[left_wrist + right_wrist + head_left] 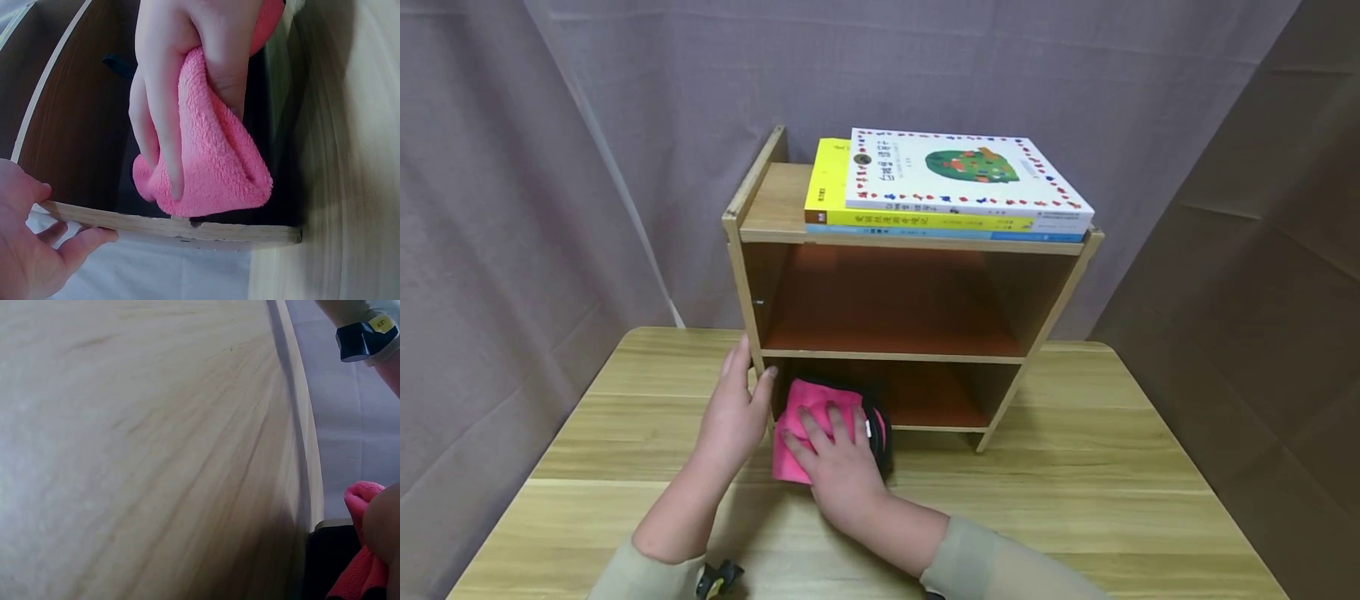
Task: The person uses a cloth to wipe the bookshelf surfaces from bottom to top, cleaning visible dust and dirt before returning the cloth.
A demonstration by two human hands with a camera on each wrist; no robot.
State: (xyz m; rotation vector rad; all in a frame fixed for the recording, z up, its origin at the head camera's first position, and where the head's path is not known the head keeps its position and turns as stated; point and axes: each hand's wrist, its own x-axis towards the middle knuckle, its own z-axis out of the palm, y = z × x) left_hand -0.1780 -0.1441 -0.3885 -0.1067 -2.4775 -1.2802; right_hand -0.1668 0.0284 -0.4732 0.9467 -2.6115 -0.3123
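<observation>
A small wooden bookshelf (895, 357) stands on the table, with a middle board and a bottom board below its top. My left hand (730, 421) holds the front edge of its left side panel. In the left wrist view, thumb and fingers lie on opposite faces of that panel (169, 226). My right hand (844, 477) grips a fluffy pink cloth (820, 398) with black trim at the lower left compartment. The bunched cloth (215, 169) reaches the side panel's edge in the left wrist view. Only a bit of the cloth (362, 494) shows in the right wrist view.
Several books lie stacked on the bookshelf's top, a white one (962, 171) uppermost over a yellow one (827, 183). The wooden table (1075, 500) extends around the shelf. A grey curtain (662, 100) hangs behind, with darker fabric (1247, 292) on the right.
</observation>
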